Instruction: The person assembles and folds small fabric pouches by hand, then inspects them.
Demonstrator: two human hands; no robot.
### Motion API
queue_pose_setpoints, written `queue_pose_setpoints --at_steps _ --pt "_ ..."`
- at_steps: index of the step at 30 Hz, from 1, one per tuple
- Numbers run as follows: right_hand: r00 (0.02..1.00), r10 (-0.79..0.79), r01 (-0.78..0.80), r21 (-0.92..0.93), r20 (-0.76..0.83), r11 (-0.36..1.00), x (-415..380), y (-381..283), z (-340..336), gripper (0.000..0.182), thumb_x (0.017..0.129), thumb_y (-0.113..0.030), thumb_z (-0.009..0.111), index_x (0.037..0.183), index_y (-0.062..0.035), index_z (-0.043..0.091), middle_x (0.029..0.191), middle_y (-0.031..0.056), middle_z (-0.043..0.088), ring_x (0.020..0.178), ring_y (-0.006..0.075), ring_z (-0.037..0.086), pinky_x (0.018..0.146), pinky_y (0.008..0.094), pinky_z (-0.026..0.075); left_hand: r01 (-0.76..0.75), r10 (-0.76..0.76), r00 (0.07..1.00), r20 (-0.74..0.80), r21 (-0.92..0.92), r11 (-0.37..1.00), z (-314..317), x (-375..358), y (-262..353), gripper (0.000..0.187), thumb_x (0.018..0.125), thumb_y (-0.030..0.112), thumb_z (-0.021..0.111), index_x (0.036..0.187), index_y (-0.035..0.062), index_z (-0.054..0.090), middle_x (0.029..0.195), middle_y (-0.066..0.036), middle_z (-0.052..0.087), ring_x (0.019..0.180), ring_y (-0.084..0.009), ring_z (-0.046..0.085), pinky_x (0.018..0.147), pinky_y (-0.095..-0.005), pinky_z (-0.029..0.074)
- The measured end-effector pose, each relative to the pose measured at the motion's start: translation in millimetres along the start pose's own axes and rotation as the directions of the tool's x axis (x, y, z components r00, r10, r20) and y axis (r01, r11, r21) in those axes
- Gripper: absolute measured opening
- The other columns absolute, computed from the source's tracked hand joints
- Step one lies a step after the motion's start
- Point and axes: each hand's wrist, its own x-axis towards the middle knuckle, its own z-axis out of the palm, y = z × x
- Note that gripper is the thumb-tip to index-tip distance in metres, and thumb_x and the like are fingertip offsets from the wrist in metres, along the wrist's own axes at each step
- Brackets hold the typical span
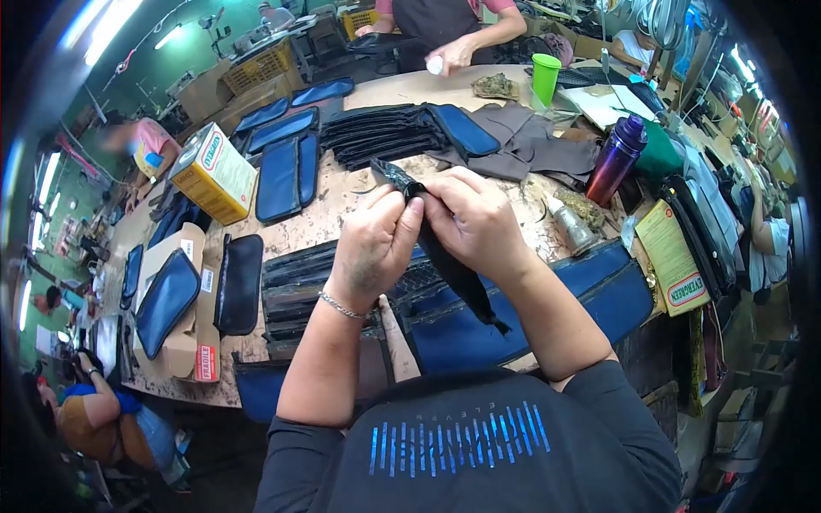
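My left hand [373, 238] is closed on a long black piece of pliable material [457, 278], thumb and fingers pinching its upper end. Right beside it, my right hand [479, 221] grips the same end, and the knuckles of both hands nearly meet. The gripped end looks folded and shiny, while the rest hangs down toward my chest, its tip frayed. Under my forearms lie dark strips [299, 286] and blue panels with black borders [611, 282]. Beyond my hands is a stack of black folded pieces [376, 137]. My fingers hide part of the fold.
A yellow-and-white Evergreen can [214, 175] and an open cardboard box [192, 350] stand at left. On the right are a grimy bottle [571, 224], a purple bottle [617, 158] and a green cup [544, 81]. Across the table, a co-worker's hand [456, 56] holds something white.
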Motion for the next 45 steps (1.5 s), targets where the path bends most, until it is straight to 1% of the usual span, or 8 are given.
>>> queue_pose_setpoints --at_steps 11,16,22,27,30,34,37,45 --pt "0.997 -0.078 0.077 -0.416 0.014 0.906 5 27 1 0.021 0.074 -0.015 0.060 0.086 -0.0005 0.050 0.079 0.0125 0.052 0.073 0.0273 0.054 0.066 0.0339 0.046 -0.052 0.085 0.996 -0.024 0.612 0.789 -13 10 -1 0.015 0.073 0.008 0.054 0.060 0.0013 0.050 0.062 -0.014 0.052 0.056 -0.0294 0.054 0.051 -0.0360 0.046" --pt "0.886 0.378 -0.341 -0.172 0.269 0.924 -25 3 23 0.026 0.077 -0.024 0.058 0.084 0.0004 0.052 0.077 0.0206 0.058 0.071 0.0360 0.058 0.066 0.0405 0.048 -0.028 0.076 0.994 -0.076 0.507 0.862 -12 15 -10 0.016 0.075 0.006 0.053 0.061 0.0010 0.050 0.062 -0.014 0.051 0.057 -0.0309 0.054 0.052 -0.0355 0.046" --pt "0.927 0.347 -0.352 0.016 0.141 0.936 -27 16 40 0.017 0.079 -0.013 0.054 0.068 -0.0005 0.050 0.061 0.0184 0.051 0.058 0.0350 0.052 0.053 0.0408 0.041 0.033 0.045 0.989 -0.140 0.513 0.858 -10 6 -21 0.023 0.079 0.007 0.054 0.059 0.0013 0.045 0.058 -0.014 0.046 0.054 -0.0310 0.050 0.049 -0.0369 0.041" --pt "0.997 0.066 -0.056 -0.282 0.026 0.958 -28 14 45 0.013 0.076 -0.009 0.054 0.067 -0.0039 0.047 0.061 0.0112 0.051 0.057 0.0278 0.053 0.054 0.0352 0.044 0.390 -0.309 0.920 -0.240 0.500 0.773 -6 -8 -34 0.062 0.076 0.053 0.057 0.051 -0.0031 0.052 0.057 -0.019 0.050 0.053 -0.0314 0.052 0.053 -0.0396 0.042" --pt "0.998 -0.023 0.042 -0.393 0.054 0.919 -32 17 46 0.014 0.074 -0.010 0.055 0.064 -0.0065 0.046 0.058 0.0072 0.050 0.055 0.0230 0.054 0.052 0.0312 0.044 0.585 -0.584 0.811 -0.033 0.078 0.807 17 -16 -40 0.052 0.081 0.044 0.056 0.058 -0.0030 0.056 0.060 -0.020 0.054 0.055 -0.0318 0.053 0.055 -0.0377 0.042" --pt "1.000 0.022 -0.028 -0.408 -0.019 0.912 -36 21 37 0.016 0.074 -0.011 0.056 0.063 -0.0065 0.045 0.057 0.0074 0.050 0.054 0.0237 0.053 0.051 0.0322 0.044 0.418 -0.409 0.907 -0.098 0.095 0.904 29 -29 -73 0.042 0.085 0.034 0.053 0.063 -0.0012 0.058 0.059 -0.017 0.055 0.051 -0.0263 0.053 0.053 -0.0350 0.042" --pt "0.998 0.058 -0.067 -0.413 -0.034 0.908 -37 22 28 0.016 0.074 -0.011 0.056 0.063 -0.0067 0.045 0.057 0.0075 0.050 0.054 0.0239 0.053 0.051 0.0325 0.044 0.455 -0.486 0.873 -0.031 -0.306 0.836 30 -30 -65 0.040 0.088 0.033 0.050 0.068 -0.0013 0.057 0.057 -0.004 0.055 0.053 -0.0103 0.054 0.053 -0.0241 0.043" --pt "0.999 0.046 -0.037 -0.310 0.022 0.950 -41 11 25 0.014 0.071 -0.010 0.057 0.061 -0.0051 0.048 0.056 0.0087 0.050 0.053 0.0249 0.053 0.052 0.0333 0.045 0.552 -0.535 0.822 0.195 -0.043 0.833 20 -9 -45 0.030 0.081 0.030 0.057 0.078 0.0000 0.062 0.066 -0.015 0.061 0.060 -0.0207 0.058 0.057 -0.0312 0.044"
